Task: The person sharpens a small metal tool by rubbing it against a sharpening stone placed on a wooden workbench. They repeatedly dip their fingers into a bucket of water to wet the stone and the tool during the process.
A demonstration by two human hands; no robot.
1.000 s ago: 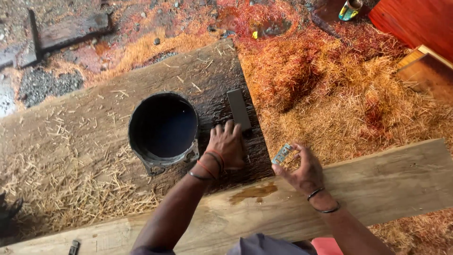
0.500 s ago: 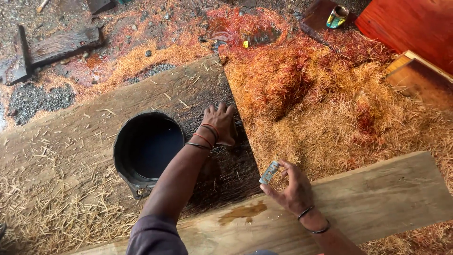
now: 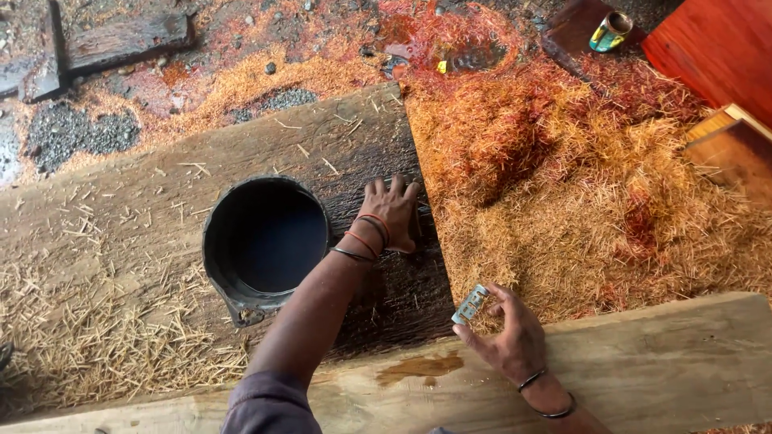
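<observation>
Left hand [image 3: 392, 210] lay flat, fingers spread wide, pressed on the dark wet plank [image 3: 241, 161], gripping nothing visible; whether anything sat under the palm could not be told. Several thin bangles, red and dark, ringed that wrist. Just beside the hand, to its left, stood a round black bucket [image 3: 265, 241], open-topped, with dark liquid inside, resting on the same plank.

Right hand [image 3: 508, 337] hovered over the near edge of the pale plank [image 3: 667, 362], fingers curled narrow around a small flat metal piece [image 3: 470, 305], silvery with cut-out slots, held between thumb and fingertips. Dark bands on that wrist too.

A wet brown stain [image 3: 418, 367] marked the pale plank between the two arms. Orange-red wood shavings [image 3: 563, 177] were heaped thick right of the dark plank. A small tin [image 3: 609, 30] sat well apart at the top, near a red-painted board [image 3: 716, 48].
</observation>
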